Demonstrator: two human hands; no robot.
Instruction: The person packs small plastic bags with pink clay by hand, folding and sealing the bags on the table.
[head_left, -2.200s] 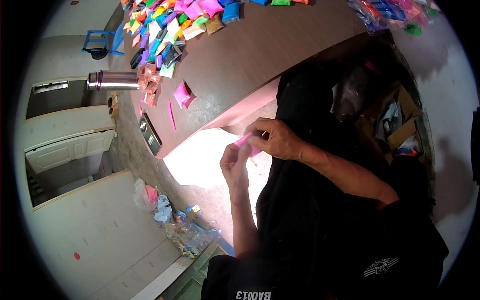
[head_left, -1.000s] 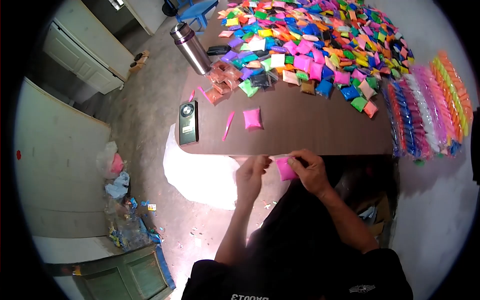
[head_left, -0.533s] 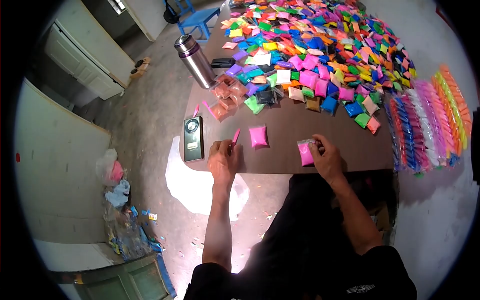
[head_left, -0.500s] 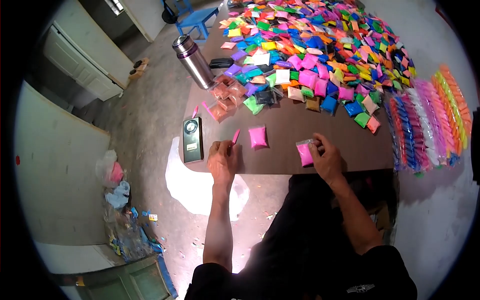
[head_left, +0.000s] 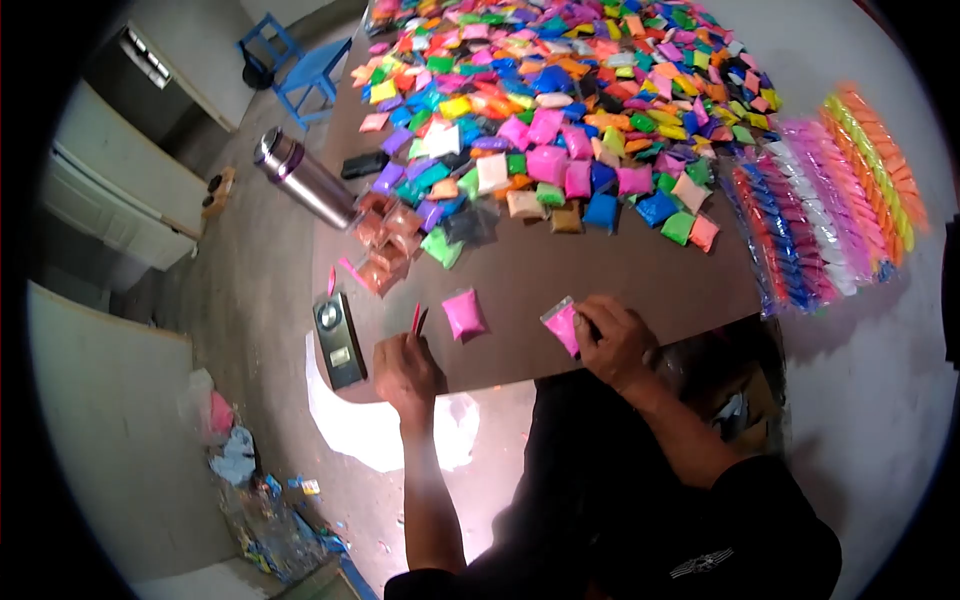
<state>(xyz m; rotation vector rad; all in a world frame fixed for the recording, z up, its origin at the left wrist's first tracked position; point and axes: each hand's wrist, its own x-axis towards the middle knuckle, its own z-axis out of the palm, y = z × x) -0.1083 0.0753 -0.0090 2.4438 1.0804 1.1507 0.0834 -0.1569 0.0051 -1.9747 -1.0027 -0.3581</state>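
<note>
My left hand (head_left: 408, 372) is closed at the table's front edge around a slim pink plastic tool (head_left: 416, 318), whose pointed tip sticks up past the fingers. My right hand (head_left: 615, 342) pinches the upper right edge of a small clear packet (head_left: 562, 325) filled with pink material, tilted at the tabletop. Between the hands, a second pink packet (head_left: 463, 314) lies flat on the brown table. Left of my left hand is a dark, flat device (head_left: 340, 342) with a round silver dial; what it is I cannot tell.
A big heap of colourful packets (head_left: 550, 80) covers the far table. Several clear bags of orange-brown packets (head_left: 388, 240) lie near a steel thermos (head_left: 305, 178). Long strips of wrapped coloured pieces (head_left: 800, 215) are at the right. A blue chair (head_left: 310, 70) stands behind.
The camera view has turned, so the table appears tilted and shifted left. Both hands keep their hold; the packet in my right hand is now more tilted.
</note>
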